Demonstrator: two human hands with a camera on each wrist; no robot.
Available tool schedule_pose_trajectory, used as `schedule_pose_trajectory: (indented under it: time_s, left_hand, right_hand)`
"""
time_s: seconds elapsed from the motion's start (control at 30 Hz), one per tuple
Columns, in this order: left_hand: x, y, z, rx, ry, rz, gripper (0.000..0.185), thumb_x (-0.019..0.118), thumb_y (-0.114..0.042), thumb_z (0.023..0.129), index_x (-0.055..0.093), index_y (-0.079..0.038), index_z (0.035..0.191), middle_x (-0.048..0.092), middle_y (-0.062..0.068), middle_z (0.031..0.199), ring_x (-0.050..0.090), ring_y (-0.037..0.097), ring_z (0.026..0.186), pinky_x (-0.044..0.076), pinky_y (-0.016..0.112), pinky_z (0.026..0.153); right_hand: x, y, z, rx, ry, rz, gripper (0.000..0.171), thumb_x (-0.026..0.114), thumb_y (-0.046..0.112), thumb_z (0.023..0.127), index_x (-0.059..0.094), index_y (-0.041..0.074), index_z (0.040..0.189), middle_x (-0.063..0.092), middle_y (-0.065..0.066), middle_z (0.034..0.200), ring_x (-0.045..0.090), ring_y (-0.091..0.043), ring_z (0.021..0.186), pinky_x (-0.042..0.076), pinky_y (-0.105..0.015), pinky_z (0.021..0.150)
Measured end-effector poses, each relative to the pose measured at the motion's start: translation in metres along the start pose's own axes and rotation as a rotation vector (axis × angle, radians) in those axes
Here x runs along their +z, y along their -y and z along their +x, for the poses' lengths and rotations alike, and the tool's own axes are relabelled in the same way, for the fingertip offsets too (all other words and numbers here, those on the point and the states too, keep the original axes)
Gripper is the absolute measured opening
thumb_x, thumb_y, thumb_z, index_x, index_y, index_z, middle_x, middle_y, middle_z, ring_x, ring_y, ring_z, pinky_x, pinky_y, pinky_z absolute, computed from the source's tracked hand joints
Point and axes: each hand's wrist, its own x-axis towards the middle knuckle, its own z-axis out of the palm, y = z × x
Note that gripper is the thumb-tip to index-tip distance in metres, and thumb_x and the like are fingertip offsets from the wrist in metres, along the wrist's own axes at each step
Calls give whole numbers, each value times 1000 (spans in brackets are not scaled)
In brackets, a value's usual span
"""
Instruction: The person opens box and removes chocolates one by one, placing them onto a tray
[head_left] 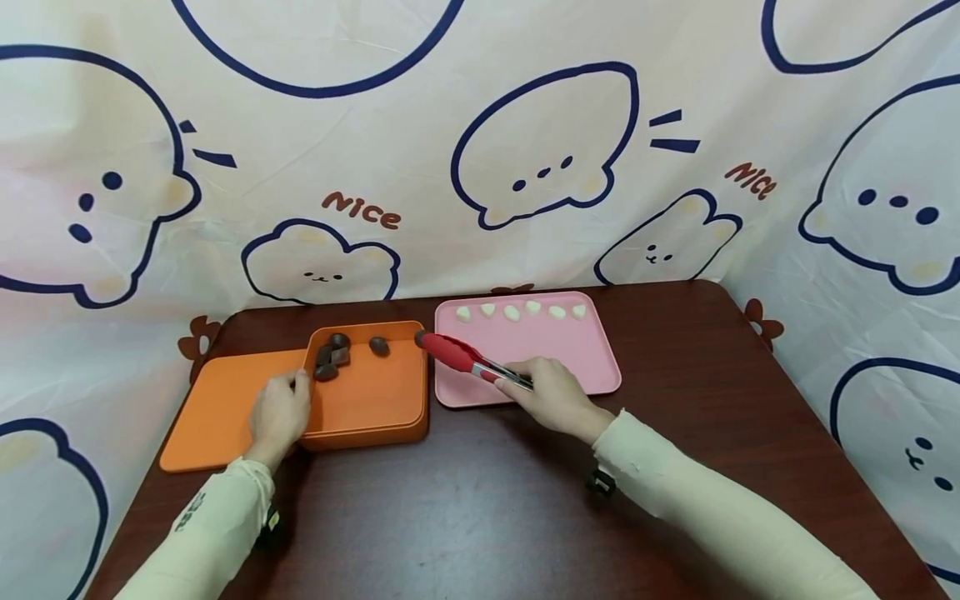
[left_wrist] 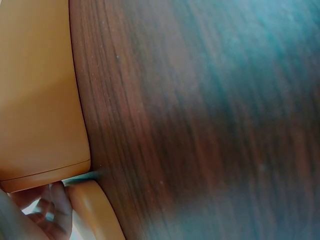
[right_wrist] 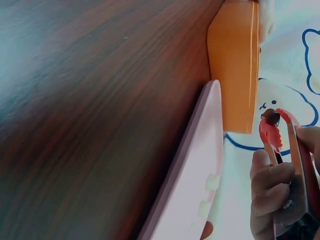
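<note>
Orange shapes fill the left side of the bench [head_left: 487, 500]: a flat lid [head_left: 217, 408] lies at the far left, and the box [head_left: 375, 400] sits partly on it, just to its right. The left hand [head_left: 279, 414] rests on the box's left wall where it overlaps the lid, fingers curled over the rim and gripping it. Inside the box, several dark brown pieces [head_left: 330, 357] cluster in the far left corner, and one more [head_left: 378, 346] lies apart from them toward the middle. Next comes the tongs [head_left: 468, 360], red-tipped with a metal shank, their long axis running from the right hand up and leftward; the tips hover over the box's far right corner, at the seam between box and pink tray [head_left: 600, 367]. In the right wrist view the tips are pinched on a small dark piece [right_wrist: 271, 116]. The right hand [head_left: 553, 398] grips the tongs' handle end, fingers wrapped and squeezing, and lies over the tray's near edge. A row of white pieces [head_left: 521, 312] runs along the tray's far edge, beyond and to the right of the tips. So the held piece lies up and left of the right hand, directly between the two containers, with the right hand the nearer to the tray.
</note>
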Motion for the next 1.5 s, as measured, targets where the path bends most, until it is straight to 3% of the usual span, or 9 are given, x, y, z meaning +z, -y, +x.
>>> schedule_pose_trajectory:
  time_s: [0.2, 0.37, 0.53, 0.8, 0.97, 1.27, 1.5]
  left_hand:
    - [0, 1, 0, 7, -4, 2, 55, 25, -41, 109, 55, -9, 75, 50, 5, 59, 48, 24, 53, 36, 33, 47]
    - [0, 2, 0, 8, -11, -1, 54, 26, -41, 109, 55, -9, 75, 49, 5, 58, 47, 24, 52, 35, 33, 47]
    - [0, 1, 1, -4, -9, 5, 55, 25, -41, 109, 59, -8, 81, 51, 5, 61, 49, 24, 56, 35, 33, 49]
    - [0, 0, 0, -19, -2, 12, 56, 25, -43, 109, 64, -7, 90, 52, 7, 64, 51, 24, 58, 36, 33, 50]
    - [-1, -1, 0, -20, -10, 18, 55, 25, -42, 109, 65, -7, 93, 54, 8, 67, 52, 24, 61, 36, 33, 51]
    - [-1, -2, 0, -28, -10, 24, 54, 26, -42, 108, 66, -7, 94, 56, 10, 71, 54, 26, 64, 36, 34, 53]
    - [-1, -2, 2, -28, -10, 27, 55, 26, -41, 108, 65, -8, 90, 55, 8, 67, 53, 25, 60, 36, 33, 50]
  right_hand:
    - [-9, -18, -9, -11, 8, 32, 21, 65, 34, 99, 77, 17, 103, 49, 6, 65, 44, -10, 61, 35, -24, 53]
    - [-13, -32, -12, 3, 87, 119, 24, 63, 30, 100, 75, 10, 94, 52, 5, 63, 41, -7, 54, 33, -22, 49]
    - [-15, -44, -13, 11, 154, 161, 26, 62, 27, 101, 76, 5, 98, 66, -9, 69, 43, -7, 53, 34, -21, 49]
    - [-20, -54, -10, 79, 229, 182, 29, 58, 26, 103, 76, 3, 102, 68, -16, 73, 43, -9, 52, 36, -23, 49]
    - [-24, -54, -9, 117, 209, 125, 28, 60, 28, 102, 77, 6, 106, 70, -17, 74, 45, -11, 55, 38, -25, 52]
    - [-25, -50, -11, 125, 137, -1, 27, 63, 30, 100, 76, 8, 91, 52, 5, 58, 42, -9, 51, 32, -23, 48]
    - [-22, -44, -16, 101, 98, -119, 29, 64, 33, 99, 71, 11, 82, 49, 6, 58, 45, -9, 52, 36, -24, 47]
